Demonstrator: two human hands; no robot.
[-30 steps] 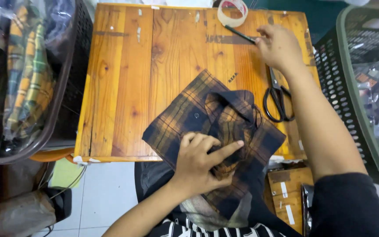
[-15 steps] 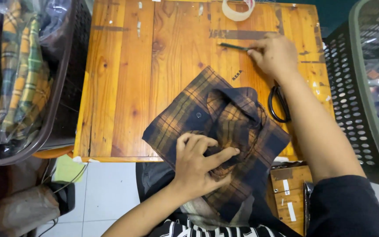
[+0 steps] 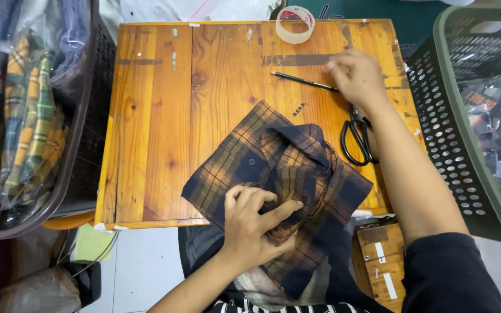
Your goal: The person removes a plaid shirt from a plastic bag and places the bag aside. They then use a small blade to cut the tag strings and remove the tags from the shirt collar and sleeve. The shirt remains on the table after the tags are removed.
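Left of both hands, stood a dark basket (image 3: 91,133) stuffed with bagged plaid cloth. Pressed under the left hand (image 3: 250,223), fingers curled and pinching the fabric, lay a folded plaid shirt (image 3: 273,174) at the wooden table's (image 3: 158,116) near edge. Farther right, closed the right hand (image 3: 358,75) on 1 black pencil (image 3: 302,82), above black scissors (image 3: 356,136); beyond it, sat a tape roll (image 3: 295,24).

A tape roll (image 3: 295,24) lies at the wooden table's (image 3: 152,116) far edge, black scissors (image 3: 357,134) at its right, perforated baskets (image 3: 453,127) flanking.
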